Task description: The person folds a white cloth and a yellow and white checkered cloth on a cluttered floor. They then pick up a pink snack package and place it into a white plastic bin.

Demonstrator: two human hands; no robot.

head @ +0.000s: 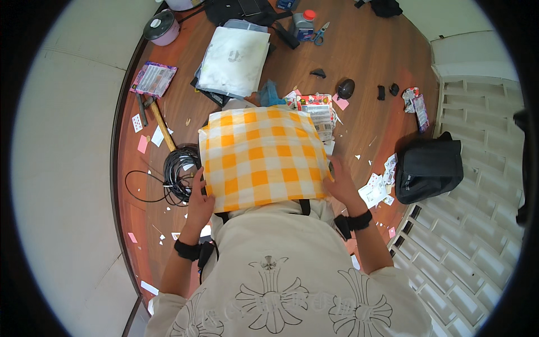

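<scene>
A yellow-and-white checked cloth (261,156) is spread over my lap, fairly flat with slight creases. My left hand (201,202) is at its lower left edge, fingers apart and fingertips against the border. Whether those fingers pinch the fabric is unclear. At the lower right edge, the thumb of my right hand (343,183) rests over the cloth, while the other fingers sit beside and partly behind the border. My legs and whatever lies under the cloth are mostly hidden. Both wrists wear black straps.
Left of the cloth are a coiled black cable (181,175) and a wooden-handled hammer (162,124). Ahead lie a white package (233,63), scissors (321,34) and a red-capped bottle (303,25). A black bag (429,168) stands right, near playing cards (374,189). Paper scraps litter the floor.
</scene>
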